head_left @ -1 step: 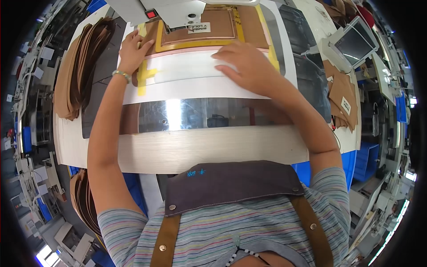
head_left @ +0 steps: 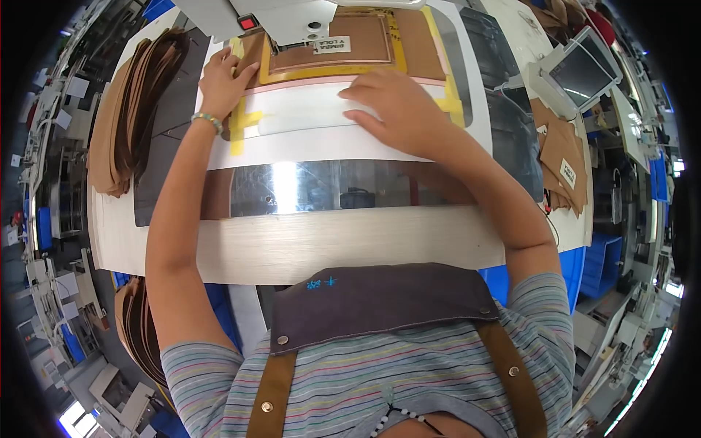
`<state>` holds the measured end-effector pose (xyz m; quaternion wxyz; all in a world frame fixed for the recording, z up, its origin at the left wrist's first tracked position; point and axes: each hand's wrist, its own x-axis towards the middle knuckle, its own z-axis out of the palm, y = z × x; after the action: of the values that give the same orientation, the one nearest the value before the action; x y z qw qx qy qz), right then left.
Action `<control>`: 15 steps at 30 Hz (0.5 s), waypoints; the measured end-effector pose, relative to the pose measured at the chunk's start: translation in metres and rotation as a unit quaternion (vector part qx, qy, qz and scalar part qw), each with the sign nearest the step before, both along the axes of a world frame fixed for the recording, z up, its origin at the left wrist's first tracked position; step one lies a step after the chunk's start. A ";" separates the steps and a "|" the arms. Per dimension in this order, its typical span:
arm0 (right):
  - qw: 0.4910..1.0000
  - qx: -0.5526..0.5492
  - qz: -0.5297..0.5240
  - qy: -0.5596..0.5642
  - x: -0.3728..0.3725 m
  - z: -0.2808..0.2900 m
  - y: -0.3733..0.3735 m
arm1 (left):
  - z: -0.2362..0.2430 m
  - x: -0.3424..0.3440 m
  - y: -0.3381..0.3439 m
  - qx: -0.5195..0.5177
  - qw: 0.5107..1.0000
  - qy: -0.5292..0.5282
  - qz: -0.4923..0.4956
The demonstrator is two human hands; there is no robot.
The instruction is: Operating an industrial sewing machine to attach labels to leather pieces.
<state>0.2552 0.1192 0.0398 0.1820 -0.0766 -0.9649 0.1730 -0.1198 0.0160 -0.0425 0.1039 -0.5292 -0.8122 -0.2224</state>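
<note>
The left arm [head_left: 175,212] is stretched forward, the left hand [head_left: 225,82] held palm down; the right arm [head_left: 504,197] is angled inward, the right hand [head_left: 394,113] loosely curved.

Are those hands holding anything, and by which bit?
Nothing seems held: the left hand lies by the left end of the brown panel; the right hand, open, is over the white sheet.

Across the bench [head_left: 350,244]: at left, a stack of panels [head_left: 139,120]; at right, a monitor [head_left: 582,74] behind loose panels [head_left: 555,152]; between, a frame [head_left: 310,74] partly beneath a machine head [head_left: 292,20], with a sheet [head_left: 307,142], then a plate [head_left: 318,193], before it.
</note>
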 end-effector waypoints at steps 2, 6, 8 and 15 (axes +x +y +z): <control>1.000 0.016 0.009 -0.012 -0.010 0.000 -0.006 | 0.003 0.025 0.011 0.022 1.000 -0.009 0.000; 1.000 0.009 0.014 -0.021 -0.010 -0.008 0.008 | 0.003 0.052 0.028 0.077 0.992 -0.091 -0.030; 0.999 -0.036 0.002 -0.032 -0.006 -0.007 0.011 | 0.002 0.062 0.036 0.094 0.987 -0.126 -0.024; 0.989 -0.145 0.009 0.000 -0.014 -0.017 0.020 | 0.031 0.048 0.010 0.359 0.723 -0.587 0.064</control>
<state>0.2407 0.1393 0.0231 0.1679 -0.0936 -0.9303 0.3124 -0.0722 0.0257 -0.0111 -0.1978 -0.1626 -0.6021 -0.7562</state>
